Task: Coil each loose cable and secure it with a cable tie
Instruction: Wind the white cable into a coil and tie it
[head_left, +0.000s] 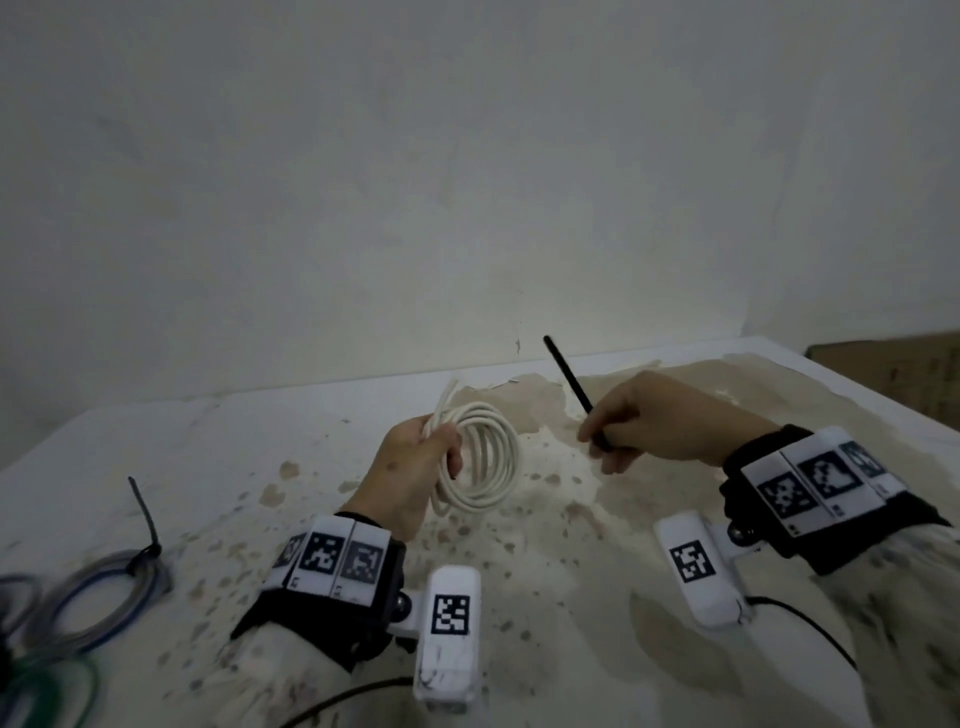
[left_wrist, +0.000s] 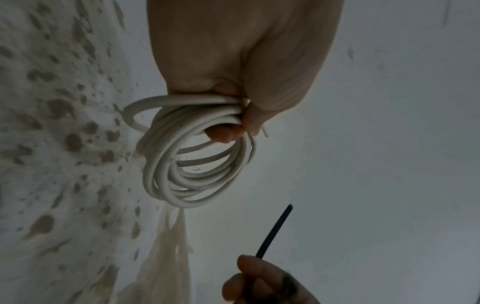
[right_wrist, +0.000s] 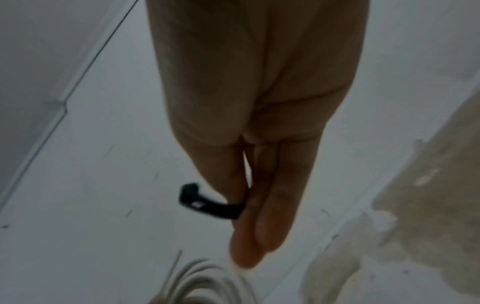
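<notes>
My left hand (head_left: 415, 462) grips a white cable coil (head_left: 485, 460) of several loops above the table, fingers curled through the loops; the coil (left_wrist: 197, 156) hangs below the fist (left_wrist: 241, 115) in the left wrist view. To its right, my right hand (head_left: 618, 423) pinches a black cable tie (head_left: 566, 376) near its head end, and the strap points up and to the left. The tie's head (right_wrist: 192, 197) sticks out beside the fingers (right_wrist: 259, 226) in the right wrist view. The two hands are apart, with a gap between tie and coil.
A stained white table (head_left: 545, 545) stands against a pale wall (head_left: 467, 182). At the left edge lie a bluish-grey cable coil (head_left: 98, 603) bound with a black tie (head_left: 145, 519), and a green coil (head_left: 47, 686). A cardboard box (head_left: 893, 374) sits at far right.
</notes>
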